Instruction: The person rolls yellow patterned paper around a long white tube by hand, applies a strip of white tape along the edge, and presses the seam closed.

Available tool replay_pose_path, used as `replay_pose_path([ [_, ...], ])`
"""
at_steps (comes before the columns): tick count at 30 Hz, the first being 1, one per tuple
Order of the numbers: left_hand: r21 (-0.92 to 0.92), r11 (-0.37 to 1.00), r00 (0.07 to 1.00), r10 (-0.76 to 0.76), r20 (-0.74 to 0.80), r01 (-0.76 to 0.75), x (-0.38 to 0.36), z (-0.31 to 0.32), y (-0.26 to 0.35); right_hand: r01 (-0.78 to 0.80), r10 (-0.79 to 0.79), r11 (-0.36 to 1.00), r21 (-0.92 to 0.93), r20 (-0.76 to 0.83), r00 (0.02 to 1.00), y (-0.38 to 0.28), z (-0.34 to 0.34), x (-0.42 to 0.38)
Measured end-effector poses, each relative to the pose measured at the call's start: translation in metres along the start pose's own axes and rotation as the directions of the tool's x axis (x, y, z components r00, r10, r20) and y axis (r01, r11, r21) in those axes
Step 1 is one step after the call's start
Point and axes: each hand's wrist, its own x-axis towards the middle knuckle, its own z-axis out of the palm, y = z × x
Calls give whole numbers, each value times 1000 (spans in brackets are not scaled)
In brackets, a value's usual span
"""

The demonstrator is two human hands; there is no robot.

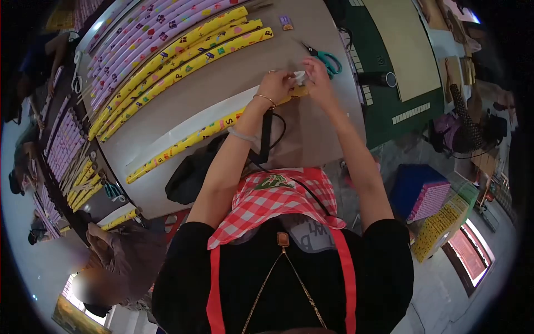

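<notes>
- On the bench [317, 136], a long yellow roll [186, 142] is lying slantwise, with its top end reaching up to the two hands and its low end pointing at the near left side.
- The left hand [276, 84] is bending its fingers over the top part of the yellow roll, and its tips are meeting a small white piece [299, 77]; I cannot tell how tightly they are pinching.
- The right hand [317, 82] is holding its fingers partly curled at the other side of the white piece; I cannot tell if it is gripping the piece or just touching it.
- A long white strip [194, 118] is running along the far side of the yellow roll.
- Scissors with blue-green handles [332, 62] are lying just past the right hand.
- A little purple packet [286, 23] is sitting farther up, near the ends of the other rolls.
- Three more yellow rolls [186, 64] are lying side by side, and lots of light purple rolls [144, 47] are lying next to them.
- To the right, a dark round tube [378, 79] is resting on a green mat [397, 103].
</notes>
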Motion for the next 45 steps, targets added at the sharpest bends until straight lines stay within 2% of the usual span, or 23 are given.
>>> replay_pose_path([
  [2,-174,985,998,8,-61,-18,0,3,-8,-75,76,997,16,-81,994,-2,-2,1],
  [3,-166,986,999,13,-50,-21,0,4,-12,-79,81,997,21,-93,992,-3,-6,1],
  [4,-174,983,994,36,-103,-54,-1,6,-15,-65,11,942,-328,-163,987,-2,-11,1],
  [5,-181,980,986,59,-155,-87,-1,6,-17,-74,-73,768,-636,-202,977,1,-16,0],
  [6,-173,981,988,63,-143,-88,-2,5,-19,-47,-147,697,-716,-206,967,12,-20,0],
  [10,-130,989,994,52,-100,-65,-3,1,-18,-119,-38,721,-683,-211,977,30,-28,0],
  [12,-130,990,998,40,-53,-47,-5,0,-13,-186,112,660,-728,-150,982,22,-32,4],
  [13,-29,987,981,154,-121,-158,-5,2,-11,-203,123,661,-722,-162,979,20,-33,6],
  [14,-24,987,982,157,-104,-160,-6,4,-12,-213,168,679,-703,-134,977,20,-35,9],
  [16,117,986,971,139,-197,-117,-4,8,-14,-243,219,696,-676,-122,968,23,-39,3],
  [17,30,998,986,62,-157,-58,-3,5,-12,-248,175,786,-566,-180,968,25,-41,-4],
  [18,34,998,988,65,-142,-61,-4,5,-10,-236,138,862,-448,-242,961,28,-43,-11],
  [20,72,997,982,30,-186,-17,-6,2,-6,-212,130,894,-396,-225,966,30,-52,-29],
  [22,87,996,989,13,-146,0,-5,1,-7,-182,116,922,-341,-205,972,28,-63,-46],
  [24,47,999,989,-9,-145,16,-3,1,-9,17,-46,868,-496,-46,998,16,-76,-57],
  [25,130,991,983,32,-179,-9,-3,2,-9,12,-41,869,-494,-48,998,9,-79,-60],
  [27,119,993,986,5,-170,16,-2,1,-11,78,-74,678,-731,37,997,-2,-84,-65],
  [31,109,991,988,-61,-143,77,-3,-3,-5,161,-133,630,-760,99,986,-1,-85,-63],
  [33,114,990,985,-61,-161,80,-3,-3,-3,266,-187,605,-750,190,964,-3,-82,-59],
  [37,51,996,981,-56,-186,67,-5,-3,1,297,-199,579,-759,222,955,4,-75,-56],
  [41,86,988,981,-111,-156,126,-4,-3,2,275,-175,562,-780,213,961,7,-71,-53],
  [45,89,994,978,-40,-207,60,-3,0,-5,278,-184,538,-796,210,960,9,-68,-53],
])
